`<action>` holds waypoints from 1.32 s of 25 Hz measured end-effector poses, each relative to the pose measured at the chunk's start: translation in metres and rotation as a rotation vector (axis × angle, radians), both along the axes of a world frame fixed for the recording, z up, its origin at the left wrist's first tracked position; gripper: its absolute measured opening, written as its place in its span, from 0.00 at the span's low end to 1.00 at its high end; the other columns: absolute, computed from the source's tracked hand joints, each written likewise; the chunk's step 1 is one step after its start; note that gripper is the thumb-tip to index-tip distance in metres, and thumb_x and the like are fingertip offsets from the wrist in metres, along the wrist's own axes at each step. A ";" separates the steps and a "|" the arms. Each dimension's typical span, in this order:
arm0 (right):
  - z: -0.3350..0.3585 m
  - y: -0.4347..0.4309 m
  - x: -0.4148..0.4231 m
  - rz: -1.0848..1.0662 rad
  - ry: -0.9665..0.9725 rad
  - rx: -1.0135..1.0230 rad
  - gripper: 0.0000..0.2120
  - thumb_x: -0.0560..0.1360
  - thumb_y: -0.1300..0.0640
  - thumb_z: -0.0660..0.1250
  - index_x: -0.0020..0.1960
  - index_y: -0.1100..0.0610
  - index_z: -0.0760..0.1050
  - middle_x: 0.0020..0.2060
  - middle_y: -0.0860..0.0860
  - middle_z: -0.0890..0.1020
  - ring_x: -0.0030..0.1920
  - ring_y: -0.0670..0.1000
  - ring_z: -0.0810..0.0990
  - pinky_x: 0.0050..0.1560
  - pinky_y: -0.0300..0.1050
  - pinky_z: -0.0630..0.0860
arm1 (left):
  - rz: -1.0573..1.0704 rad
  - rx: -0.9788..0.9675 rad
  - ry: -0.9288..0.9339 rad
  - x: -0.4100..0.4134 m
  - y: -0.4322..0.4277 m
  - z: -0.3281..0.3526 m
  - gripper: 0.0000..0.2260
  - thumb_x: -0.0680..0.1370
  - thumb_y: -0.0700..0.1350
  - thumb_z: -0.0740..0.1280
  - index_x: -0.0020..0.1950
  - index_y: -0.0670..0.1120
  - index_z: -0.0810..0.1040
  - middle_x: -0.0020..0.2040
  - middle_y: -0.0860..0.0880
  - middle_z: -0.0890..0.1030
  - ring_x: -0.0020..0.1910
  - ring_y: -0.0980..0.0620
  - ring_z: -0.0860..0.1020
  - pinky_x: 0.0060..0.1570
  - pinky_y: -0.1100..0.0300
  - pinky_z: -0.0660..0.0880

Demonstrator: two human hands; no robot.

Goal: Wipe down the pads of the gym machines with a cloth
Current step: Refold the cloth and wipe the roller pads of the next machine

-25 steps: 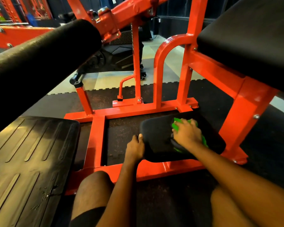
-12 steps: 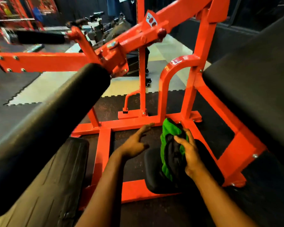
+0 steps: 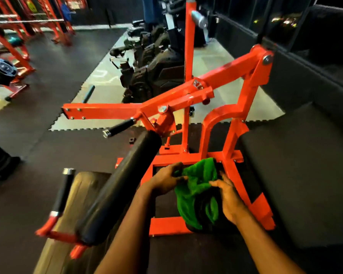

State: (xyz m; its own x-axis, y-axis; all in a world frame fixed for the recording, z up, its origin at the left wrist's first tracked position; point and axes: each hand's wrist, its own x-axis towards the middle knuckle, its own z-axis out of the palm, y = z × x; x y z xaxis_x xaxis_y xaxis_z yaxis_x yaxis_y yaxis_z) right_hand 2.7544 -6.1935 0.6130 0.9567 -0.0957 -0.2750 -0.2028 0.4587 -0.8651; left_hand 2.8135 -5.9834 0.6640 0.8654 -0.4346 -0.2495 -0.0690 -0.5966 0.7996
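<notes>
While hovering right of the long black cylindrical roller pad [image 3: 119, 186], pinches with left hand [image 3: 166, 179] an edge of the crumpled green microfibre cloth [image 3: 196, 186], grips the bunch in right hand [image 3: 229, 202], likely refolding for a cleaner face, above the orange steel frame [image 3: 263, 206].

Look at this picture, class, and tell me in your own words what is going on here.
A person is cleaning an orange gym machine. Both hands hold a bunched green cloth low inside its frame: the left hand pinches the upper edge, the right hand grips the lower part. The cloth looks gathered up rather than spread on a pad. A long roller pad lies to the left, a wide black pad to the right.
</notes>
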 end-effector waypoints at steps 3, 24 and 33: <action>0.074 0.021 -0.021 0.121 -0.058 -0.310 0.14 0.66 0.53 0.75 0.47 0.58 0.77 0.42 0.55 0.81 0.45 0.53 0.79 0.48 0.46 0.75 | 0.053 0.085 -0.034 -0.024 0.023 0.074 0.13 0.77 0.38 0.64 0.61 0.47 0.77 0.47 0.43 0.79 0.39 0.52 0.76 0.37 0.63 0.75; 0.231 0.025 -0.010 0.096 -0.402 -0.912 0.07 0.76 0.59 0.74 0.42 0.51 0.79 0.39 0.48 0.82 0.42 0.50 0.81 0.46 0.47 0.77 | 0.430 0.553 -0.285 -0.108 0.105 0.164 0.08 0.78 0.44 0.64 0.55 0.44 0.76 0.55 0.42 0.81 0.57 0.38 0.78 0.53 0.49 0.73; 0.225 -0.097 -0.017 0.019 -0.322 -0.853 0.12 0.76 0.56 0.74 0.47 0.66 0.80 0.40 0.57 0.82 0.40 0.52 0.77 0.36 0.41 0.70 | 0.488 0.287 -0.400 -0.159 0.042 0.180 0.09 0.68 0.37 0.70 0.42 0.50 0.76 0.41 0.48 0.82 0.42 0.50 0.80 0.41 0.59 0.76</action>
State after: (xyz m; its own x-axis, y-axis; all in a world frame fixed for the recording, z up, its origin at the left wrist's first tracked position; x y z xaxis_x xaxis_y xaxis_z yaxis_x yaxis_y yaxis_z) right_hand 2.7369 -6.2907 0.8384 0.9785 -0.1278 0.1622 0.1059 -0.3637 -0.9255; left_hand 2.6545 -5.9410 0.8442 0.9946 0.0635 0.0822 0.0047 -0.8181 0.5750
